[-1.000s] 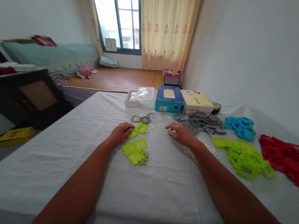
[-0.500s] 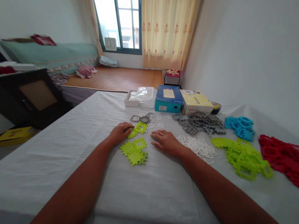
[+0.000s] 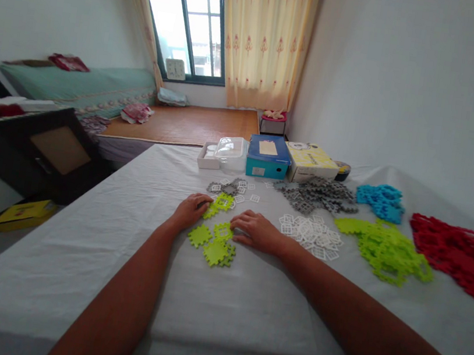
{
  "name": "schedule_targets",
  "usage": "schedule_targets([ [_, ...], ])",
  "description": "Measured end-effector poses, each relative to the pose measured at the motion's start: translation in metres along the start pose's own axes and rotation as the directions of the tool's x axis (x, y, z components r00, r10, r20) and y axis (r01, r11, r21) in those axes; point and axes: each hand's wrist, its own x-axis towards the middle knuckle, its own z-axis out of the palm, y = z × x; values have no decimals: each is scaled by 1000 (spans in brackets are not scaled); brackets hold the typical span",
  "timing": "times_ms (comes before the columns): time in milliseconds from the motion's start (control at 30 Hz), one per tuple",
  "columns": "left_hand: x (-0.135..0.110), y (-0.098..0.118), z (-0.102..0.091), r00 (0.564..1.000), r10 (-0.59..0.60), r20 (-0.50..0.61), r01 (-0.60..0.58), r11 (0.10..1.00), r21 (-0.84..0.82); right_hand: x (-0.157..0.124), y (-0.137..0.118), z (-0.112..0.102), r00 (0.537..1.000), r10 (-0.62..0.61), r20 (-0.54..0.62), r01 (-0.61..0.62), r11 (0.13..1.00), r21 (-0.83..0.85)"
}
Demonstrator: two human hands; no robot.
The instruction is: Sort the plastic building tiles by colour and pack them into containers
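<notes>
One solid lime-green flat piece with a notched edge (image 3: 199, 236) now lies on the left of the cloth-covered bench (image 3: 262, 310), apart from the solid lime-green piece (image 3: 215, 251) it met half a second ago. My right fingers (image 3: 243, 221) have come left to the hollow lime-green square frame (image 3: 217, 232); my left fingers (image 3: 204, 199) stay at the upper lime-green pieces (image 3: 211, 211). Whether either set grips, I cannot tell.
</notes>
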Motion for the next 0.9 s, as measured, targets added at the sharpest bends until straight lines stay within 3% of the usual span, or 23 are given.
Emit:
schedule_targets([
  [600, 0, 3, -1, 1000, -3, 8, 3, 1000, -5, -3, 2, -5, 1000, -20, -2, 21, 1000, 18],
  [900, 0, 0, 1, 1000, 5, 6, -5, 1000, -4, -6, 3, -8, 998, 51, -34, -51, 999, -15],
])
